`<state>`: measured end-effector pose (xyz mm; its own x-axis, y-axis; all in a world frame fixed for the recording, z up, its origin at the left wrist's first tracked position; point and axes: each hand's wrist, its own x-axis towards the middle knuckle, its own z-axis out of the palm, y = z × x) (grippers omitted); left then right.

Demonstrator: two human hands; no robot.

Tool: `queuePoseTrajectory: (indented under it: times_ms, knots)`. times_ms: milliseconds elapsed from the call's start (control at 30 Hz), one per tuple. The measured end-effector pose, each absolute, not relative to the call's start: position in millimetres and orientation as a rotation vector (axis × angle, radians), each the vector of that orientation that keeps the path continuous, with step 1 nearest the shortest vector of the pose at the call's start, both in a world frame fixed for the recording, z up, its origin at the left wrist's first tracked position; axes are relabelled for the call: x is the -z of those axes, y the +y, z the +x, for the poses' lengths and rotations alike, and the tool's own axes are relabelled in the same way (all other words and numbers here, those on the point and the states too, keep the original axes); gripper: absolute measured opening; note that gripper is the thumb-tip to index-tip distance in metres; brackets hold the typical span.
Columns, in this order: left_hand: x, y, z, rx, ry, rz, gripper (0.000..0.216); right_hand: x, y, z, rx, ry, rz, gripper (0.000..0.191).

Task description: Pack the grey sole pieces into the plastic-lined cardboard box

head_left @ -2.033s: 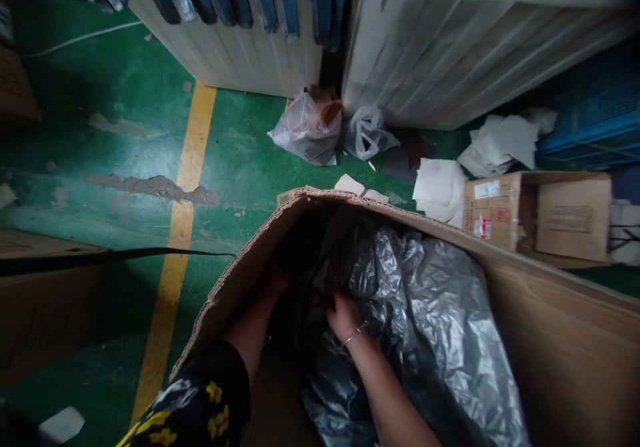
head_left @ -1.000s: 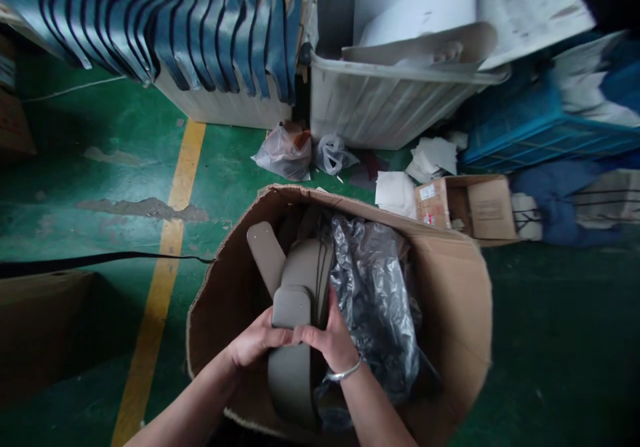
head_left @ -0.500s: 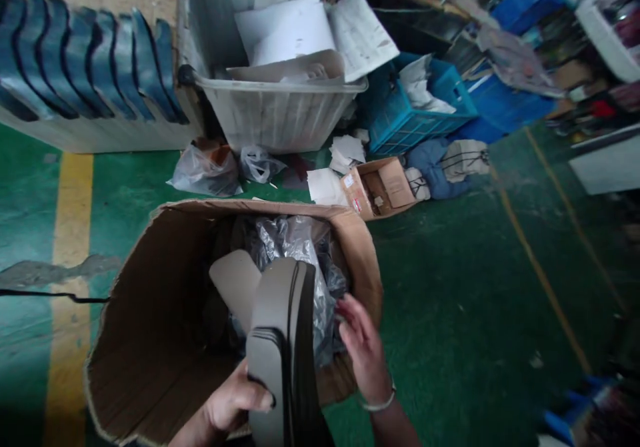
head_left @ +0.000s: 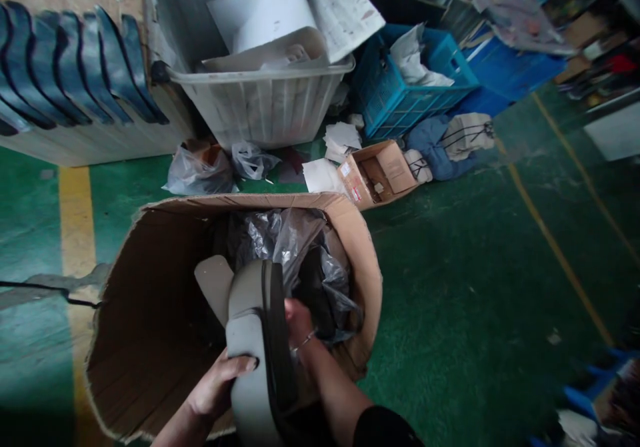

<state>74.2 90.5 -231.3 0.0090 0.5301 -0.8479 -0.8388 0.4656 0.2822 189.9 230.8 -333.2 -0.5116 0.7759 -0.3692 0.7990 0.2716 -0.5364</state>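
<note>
My left hand (head_left: 220, 383) is wrapped round the left side of a stack of grey-beige, curved flat pieces (head_left: 247, 340), its thumb across the front one. The stack stands on edge over the near part of a large cardboard box (head_left: 373, 280), and its inner side looks dark. A loose piece with a rounded end (head_left: 214, 287) sticks out to its left. My right hand (head_left: 299, 320) is inside the box against the stack's right side; its fingers are mostly hidden. Crumpled clear plastic (head_left: 287, 240) lies in the box beyond both hands, around more dark material.
Behind the box stand a white tub (head_left: 260, 107) of paper sheets, a blue crate (head_left: 370, 93) and a small open carton (head_left: 357, 180). Plastic bags (head_left: 200, 170) lie on the green floor. Dark blue curved pieces (head_left: 70, 67) stand in a row at the left.
My right hand has moved left from the plastic to the stack's right side. The plastic has shifted, showing dark material beneath. The stack in my left hand sits slightly further left in view.
</note>
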Motion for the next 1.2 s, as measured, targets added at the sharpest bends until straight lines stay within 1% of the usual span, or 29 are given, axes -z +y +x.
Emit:
queuePoseTrajectory:
  times_ms: [33,67,133,167,200,233,300,333,367,500,600,700,833,1033,1133,1200]
  knots:
    - [238,90,77,-1.095,1.108,-0.358,0.050,338,241,201,1.040,2.452,1.584,0.032]
    - [244,91,80,-1.091,1.097,-0.370,0.048,342,251,212,1.003,2.402,1.637,0.038]
    - [254,91,87,-1.095,1.086,-0.383,0.047,351,267,233,0.964,2.259,1.714,0.061]
    - [257,92,90,-1.095,1.083,-0.383,0.048,355,272,241,0.977,2.184,1.725,0.067]
    - [259,92,93,-1.096,1.082,-0.377,0.050,358,276,248,1.015,2.125,1.719,0.065]
    - [261,94,96,-1.089,1.072,-0.365,0.053,360,279,252,1.070,2.090,1.704,0.057]
    - [262,99,103,-1.063,1.033,-0.316,0.054,359,283,258,1.191,2.075,1.693,0.034]
    - [262,104,106,-1.047,1.004,-0.283,0.053,355,286,259,1.251,2.075,1.700,0.028]
    - [262,110,110,-1.035,0.981,-0.256,0.052,348,289,261,1.307,2.081,1.712,0.028]
    - [268,137,121,-1.049,0.974,-0.288,0.053,303,299,275,1.542,2.126,1.800,0.040]
    - [284,148,124,-1.099,0.975,-0.340,0.057,269,298,290,1.759,2.051,1.926,0.043]
    - [303,147,122,-1.111,0.988,-0.344,0.058,253,291,300,1.834,1.955,1.994,0.047]
    - [316,142,119,-1.088,1.011,-0.323,0.059,255,281,301,1.912,1.864,1.973,0.052]
    - [314,144,119,-1.069,1.048,-0.273,0.061,263,271,292,1.960,1.829,1.868,0.045]
    - [312,147,118,-1.039,1.086,-0.218,0.064,268,268,294,2.118,1.649,1.863,0.046]
    - [311,154,119,-1.004,1.126,-0.147,0.064,277,268,297,2.261,1.397,1.868,0.054]
